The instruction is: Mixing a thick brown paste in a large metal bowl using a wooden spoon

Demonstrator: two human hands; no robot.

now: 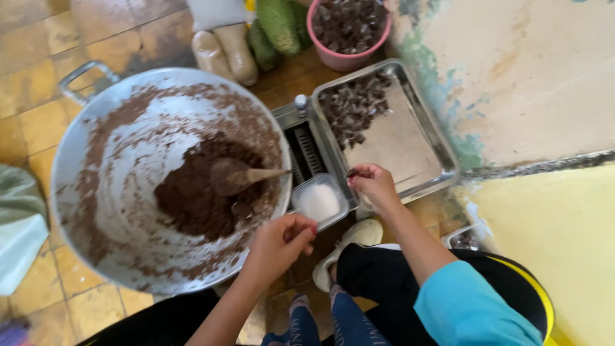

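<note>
The right hand (373, 184) sits over the near corner of the rectangular steel tray (442, 150), fingertips pressed together on 1 small dark wrapped piece (353, 172). That piece looks light and a bit squashy, probably with a slick wrapper, so I'd guess a gentle 2-finger pinch at the middle is plenty and squeezing harder would just deform it.

The left hand (280, 243) hovers at the near rim of the big round aluminium wok (83, 128), fingers curled in with the tips together; can't tell if anything is between them.

Between the 2 hands there's a small clear plastic tub of white powder (319, 201), thin-walled, so best lifted by the sides. The wok has a lump of brown sticky paste (192, 192) with a wooden spoon (240, 175) stuck in it. That mix looks heavy and clingy.

More dark wrapped pieces (355, 106) are piled at the tray's far end, and a pink plastic bowl (339, 59) of the same stands beyond on the tiled floor (38, 122).
</note>
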